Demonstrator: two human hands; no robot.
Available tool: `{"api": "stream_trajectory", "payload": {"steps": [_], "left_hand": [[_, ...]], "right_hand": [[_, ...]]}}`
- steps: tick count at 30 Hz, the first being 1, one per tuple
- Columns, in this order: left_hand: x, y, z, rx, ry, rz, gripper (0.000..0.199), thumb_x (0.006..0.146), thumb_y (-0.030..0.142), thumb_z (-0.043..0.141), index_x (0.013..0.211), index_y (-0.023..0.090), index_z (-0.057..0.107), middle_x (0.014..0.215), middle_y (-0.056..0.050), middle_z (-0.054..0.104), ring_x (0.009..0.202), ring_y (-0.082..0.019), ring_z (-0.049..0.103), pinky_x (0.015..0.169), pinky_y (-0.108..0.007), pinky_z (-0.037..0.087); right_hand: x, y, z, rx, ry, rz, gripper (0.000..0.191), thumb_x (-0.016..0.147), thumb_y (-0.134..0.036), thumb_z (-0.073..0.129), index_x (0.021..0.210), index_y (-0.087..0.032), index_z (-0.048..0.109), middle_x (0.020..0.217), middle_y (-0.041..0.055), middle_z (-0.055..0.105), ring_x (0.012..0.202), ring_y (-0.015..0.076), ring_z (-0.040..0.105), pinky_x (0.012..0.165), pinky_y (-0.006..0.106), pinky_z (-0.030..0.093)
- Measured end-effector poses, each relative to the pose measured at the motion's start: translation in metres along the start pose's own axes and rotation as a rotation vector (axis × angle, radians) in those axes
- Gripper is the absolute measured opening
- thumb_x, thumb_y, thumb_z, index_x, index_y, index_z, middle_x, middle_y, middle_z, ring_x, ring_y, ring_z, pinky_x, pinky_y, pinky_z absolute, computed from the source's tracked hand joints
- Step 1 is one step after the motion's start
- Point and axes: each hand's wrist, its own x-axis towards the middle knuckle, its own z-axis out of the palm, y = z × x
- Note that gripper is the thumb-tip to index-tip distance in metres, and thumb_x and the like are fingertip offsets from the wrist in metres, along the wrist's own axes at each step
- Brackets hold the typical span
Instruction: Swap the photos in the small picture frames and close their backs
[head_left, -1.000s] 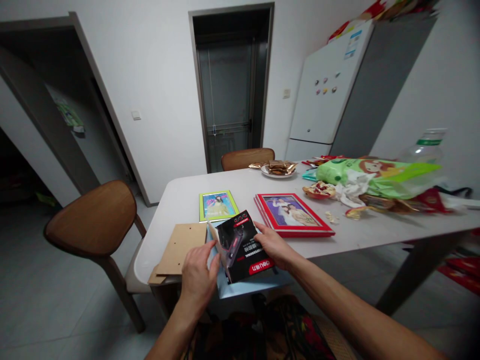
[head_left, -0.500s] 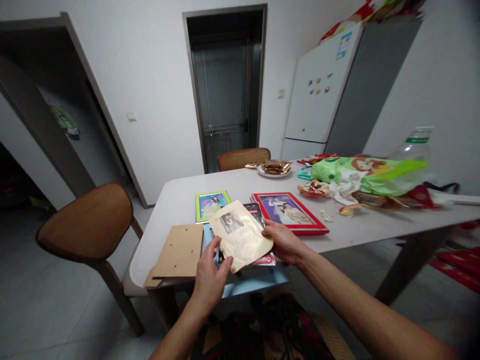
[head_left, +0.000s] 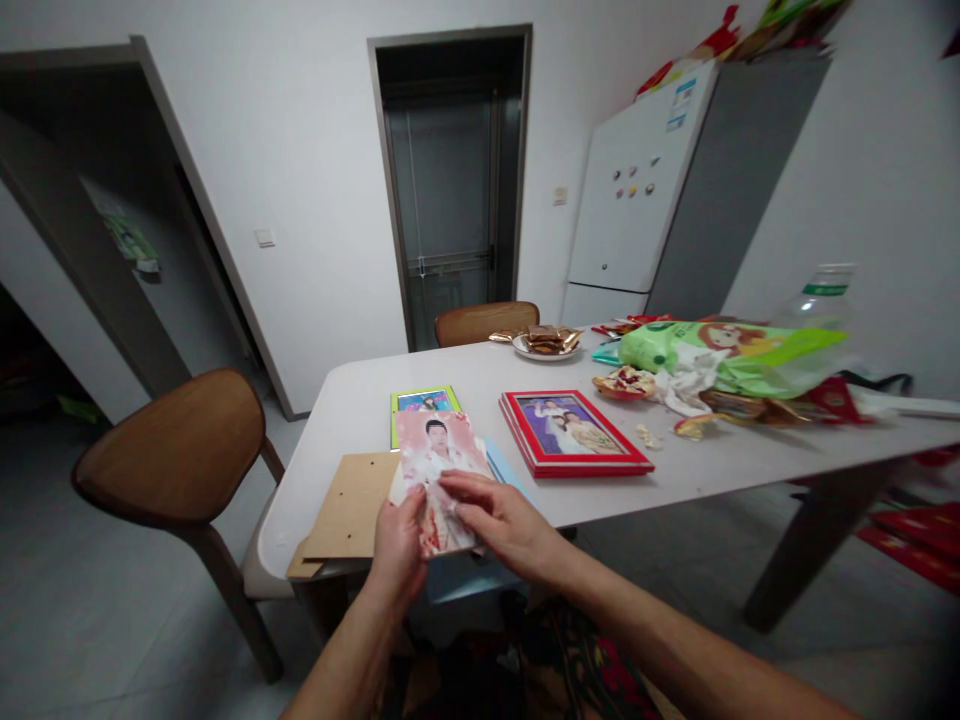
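Observation:
A pink-toned photograph is held upright at a tilt over the near edge of the table. My left hand grips its lower left side, thumb on the front. Across its lower right part lies my right hand, fingers bent and closed over the print. A pale sheet edge shows behind the photograph. Partly hidden beyond it is a lime-green picture frame. To the right, red picture frames lie stacked, the top one with a picture in it. Brown backing boards lie to the left.
Light-blue folder-like material hangs past the edge of the table. A plate of wrapped snacks, an opened pomegranate, tissue and a green bag stand farther back. A wooden chair is at the left.
The pale sheet with a small picture no longer faces me; the pink photograph now does. Both hands have shifted left, my right hand coming over the front. The dark and red printed items underneath are now hidden.

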Motion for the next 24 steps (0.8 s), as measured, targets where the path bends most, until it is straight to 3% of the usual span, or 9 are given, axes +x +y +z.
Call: {"api": "stream_trajectory", "payload": {"steps": [3, 4, 6, 9, 13, 16, 20, 22, 24], "left_hand": [[0.004, 0.001, -0.008, -0.094, 0.086, -0.063, 0.017, 0.065, 0.017, 0.057, 0.081, 0.011, 0.058, 0.074, -0.008, 0.067, 0.076, -0.023, 0.064, 0.069, -0.035, 0.051], [0.004, -0.001, -0.009, -0.107, 0.087, -0.058, 0.018, 0.066, 0.017, 0.057, 0.083, 0.011, 0.058, 0.074, -0.008, 0.067, 0.076, -0.023, 0.064, 0.068, -0.035, 0.051], [0.003, -0.004, -0.009, -0.117, 0.078, -0.030, 0.019, 0.068, 0.020, 0.057, 0.086, 0.012, 0.058, 0.075, -0.008, 0.067, 0.077, -0.023, 0.064, 0.069, -0.035, 0.052], [0.004, -0.009, -0.008, -0.115, 0.081, -0.004, 0.026, 0.075, 0.032, 0.051, 0.091, 0.013, 0.058, 0.081, -0.008, 0.067, 0.081, -0.022, 0.063, 0.069, -0.034, 0.052], [0.006, -0.009, -0.010, -0.138, 0.175, -0.018, 0.037, 0.082, 0.041, 0.037, 0.098, 0.013, 0.056, 0.082, -0.009, 0.066, 0.084, -0.021, 0.062, 0.071, -0.033, 0.051], [0.005, -0.010, -0.008, -0.184, 0.169, -0.027, 0.039, 0.084, 0.039, 0.033, 0.101, 0.013, 0.056, 0.086, -0.010, 0.066, 0.088, -0.021, 0.060, 0.074, -0.033, 0.050], [-0.005, -0.007, -0.004, -0.204, 0.014, -0.006, 0.032, 0.081, 0.034, 0.038, 0.098, 0.015, 0.057, 0.097, -0.009, 0.064, 0.098, -0.021, 0.055, 0.081, -0.034, 0.047], [-0.010, 0.002, -0.006, -0.141, -0.041, -0.062, 0.029, 0.077, 0.036, 0.045, 0.095, 0.017, 0.058, 0.098, -0.007, 0.064, 0.101, -0.022, 0.053, 0.082, -0.036, 0.046], [-0.011, 0.015, -0.010, -0.040, -0.072, -0.141, 0.039, 0.074, 0.046, 0.045, 0.093, 0.015, 0.059, 0.094, -0.009, 0.065, 0.100, -0.025, 0.053, 0.080, -0.037, 0.048]], "right_hand": [[0.009, 0.016, -0.006, 0.020, 0.328, 0.132, 0.047, 0.063, -0.028, 0.056, 0.110, -0.018, 0.053, 0.120, 0.0081, 0.048, 0.112, 0.0227, 0.042, 0.094, 0.037, 0.032], [0.012, 0.021, -0.008, 0.075, 0.381, 0.197, 0.052, 0.063, -0.029, 0.057, 0.113, -0.018, 0.050, 0.119, 0.0086, 0.049, 0.110, 0.0229, 0.044, 0.092, 0.037, 0.035], [0.016, 0.026, -0.010, 0.271, 0.332, 0.315, 0.056, 0.065, -0.031, 0.055, 0.119, -0.017, 0.043, 0.110, 0.0085, 0.056, 0.098, 0.0220, 0.053, 0.081, 0.034, 0.044], [0.013, 0.027, -0.006, 0.564, 0.203, 0.365, 0.056, 0.067, -0.028, 0.053, 0.120, -0.018, 0.039, 0.091, 0.0048, 0.064, 0.076, 0.0184, 0.061, 0.067, 0.030, 0.049], [0.006, 0.025, 0.003, 0.728, 0.227, 0.388, 0.048, 0.065, -0.019, 0.050, 0.112, -0.016, 0.046, 0.082, 0.0040, 0.066, 0.070, 0.0174, 0.062, 0.061, 0.028, 0.049], [0.005, 0.027, 0.006, 0.794, 0.283, 0.378, 0.040, 0.064, -0.018, 0.048, 0.103, -0.014, 0.051, 0.079, 0.0047, 0.066, 0.070, 0.0172, 0.062, 0.063, 0.027, 0.049], [0.008, 0.029, 0.004, 0.791, 0.368, 0.328, 0.032, 0.063, -0.019, 0.048, 0.093, -0.015, 0.055, 0.072, 0.0026, 0.066, 0.066, 0.0148, 0.060, 0.063, 0.026, 0.047], [0.009, 0.029, 0.001, 0.748, 0.349, 0.286, 0.032, 0.062, -0.018, 0.047, 0.092, -0.014, 0.057, 0.064, 0.0004, 0.063, 0.060, 0.0129, 0.057, 0.058, 0.024, 0.045], [0.010, 0.030, -0.005, 0.671, 0.380, 0.208, 0.034, 0.064, -0.017, 0.045, 0.095, -0.015, 0.058, 0.058, -0.0027, 0.059, 0.054, 0.0098, 0.052, 0.053, 0.020, 0.042]]}}
